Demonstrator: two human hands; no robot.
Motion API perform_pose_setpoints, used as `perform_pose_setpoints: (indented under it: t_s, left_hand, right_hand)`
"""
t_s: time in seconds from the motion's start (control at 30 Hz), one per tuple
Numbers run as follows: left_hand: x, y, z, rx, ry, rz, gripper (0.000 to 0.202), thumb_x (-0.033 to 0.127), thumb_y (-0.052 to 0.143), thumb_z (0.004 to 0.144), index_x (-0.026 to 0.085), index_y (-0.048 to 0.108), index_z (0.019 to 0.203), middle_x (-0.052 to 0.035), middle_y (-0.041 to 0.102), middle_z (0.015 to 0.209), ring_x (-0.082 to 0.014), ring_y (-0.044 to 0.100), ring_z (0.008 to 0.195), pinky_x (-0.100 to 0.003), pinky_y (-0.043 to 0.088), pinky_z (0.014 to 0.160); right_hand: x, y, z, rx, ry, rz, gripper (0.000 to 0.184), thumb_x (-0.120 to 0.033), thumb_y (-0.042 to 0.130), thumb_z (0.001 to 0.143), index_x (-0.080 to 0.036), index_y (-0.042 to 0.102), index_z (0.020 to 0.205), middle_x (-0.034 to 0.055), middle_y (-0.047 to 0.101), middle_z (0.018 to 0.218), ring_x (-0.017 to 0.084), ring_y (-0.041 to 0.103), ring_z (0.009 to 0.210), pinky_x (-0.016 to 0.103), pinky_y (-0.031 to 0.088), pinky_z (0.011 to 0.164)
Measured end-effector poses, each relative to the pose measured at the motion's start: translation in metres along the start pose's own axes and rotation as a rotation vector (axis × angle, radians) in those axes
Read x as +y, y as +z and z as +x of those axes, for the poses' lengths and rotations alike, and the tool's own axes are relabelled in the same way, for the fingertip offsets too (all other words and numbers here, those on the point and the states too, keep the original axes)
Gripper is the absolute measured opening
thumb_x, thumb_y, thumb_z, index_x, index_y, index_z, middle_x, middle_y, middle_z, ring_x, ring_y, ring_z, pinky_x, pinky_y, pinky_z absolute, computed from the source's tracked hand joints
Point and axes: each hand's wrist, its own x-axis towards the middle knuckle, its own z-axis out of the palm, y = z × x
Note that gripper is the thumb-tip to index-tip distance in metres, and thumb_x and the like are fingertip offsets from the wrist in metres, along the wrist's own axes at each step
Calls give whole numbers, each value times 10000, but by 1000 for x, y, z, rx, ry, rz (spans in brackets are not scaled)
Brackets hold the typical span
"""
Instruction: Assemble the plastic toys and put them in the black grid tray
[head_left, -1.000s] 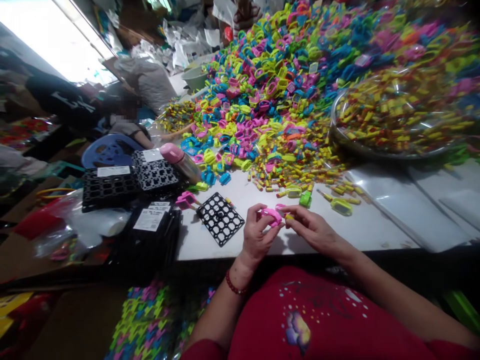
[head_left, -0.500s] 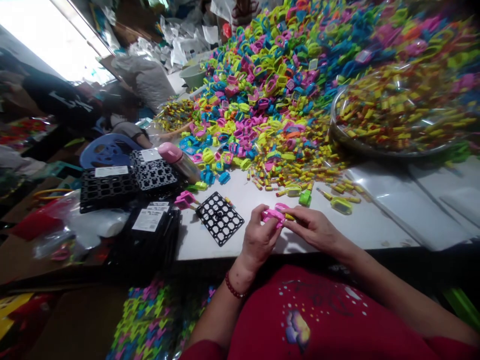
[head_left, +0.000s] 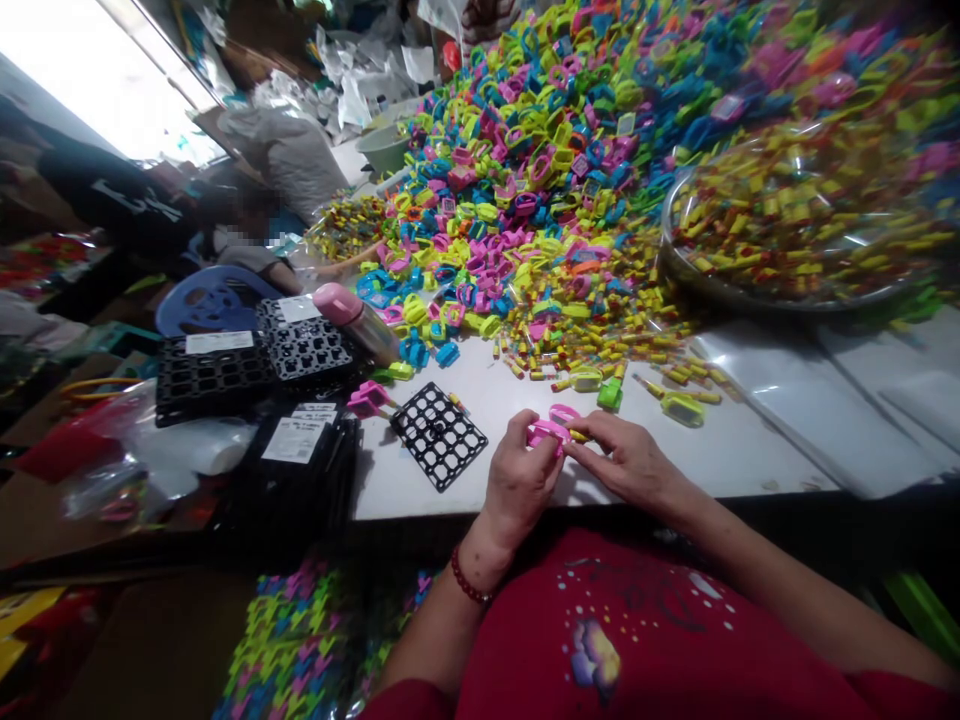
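Observation:
My left hand (head_left: 519,478) is closed around a pink plastic toy watch (head_left: 548,432), just above the table's front edge. Between the thumb and fingers of my right hand (head_left: 621,455) is a small yellow tube (head_left: 577,436), its end against the watch; the fingers cover most of it. Left of my hands lies a black grid tray (head_left: 439,437), and past its corner another pink toy watch (head_left: 369,399). A green toy watch (head_left: 610,394) and a yellow-green one (head_left: 682,409) rest beyond my right hand.
A large heap of colourful toy watches (head_left: 525,180) covers the back of the table, with loose yellow tubes (head_left: 592,335) in front. At right stands a metal bowl (head_left: 667,240) of tubes. Stacked black trays (head_left: 214,380) and a pink-capped bottle (head_left: 367,330) are left. Another person (head_left: 255,250) sits far left.
Both hands stay at the same spot, the pink toy watch and yellow tube still together. My left fingers have shifted very slightly over the watch. The view has moved a little.

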Motion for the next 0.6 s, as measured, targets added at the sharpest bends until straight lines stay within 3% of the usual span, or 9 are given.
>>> perform_pose_setpoints:
  t_s: [0.4,0.47,0.53,0.6]
  left_hand:
    - [7,-2,-2,-48,-3,181,95,239,563,936,178,630,908,-143,543,1221,-190,608,877,-335,572,799]
    - [9,-2,-4,-93,-5,100,103,239,565,938,185,625,1001,-141,512,1283,-178,613,901,-327,573,830]
    - [7,-3,-5,-110,-32,-8,256,281,592,934,198,580,1176,-143,465,1351,-169,614,929,-318,571,861]
    - [-4,-4,-4,-38,-115,-46,339,302,588,942,192,537,1258,-141,483,1318,-174,607,964,-315,561,882]
  right_hand:
    - [-2,10,0,22,97,3,227,-378,579,927,-193,705,883,43,684,801,190,623,729,298,479,694]
    - [3,6,-3,10,103,1,237,-383,586,917,-190,711,863,41,697,800,189,630,722,293,484,684]
    - [16,-6,-7,38,124,-25,247,-391,578,924,-193,724,903,44,719,833,194,648,730,291,492,674]
    - [35,-23,-11,144,121,-165,278,-408,560,938,-195,731,993,69,734,896,223,664,783,320,499,704]
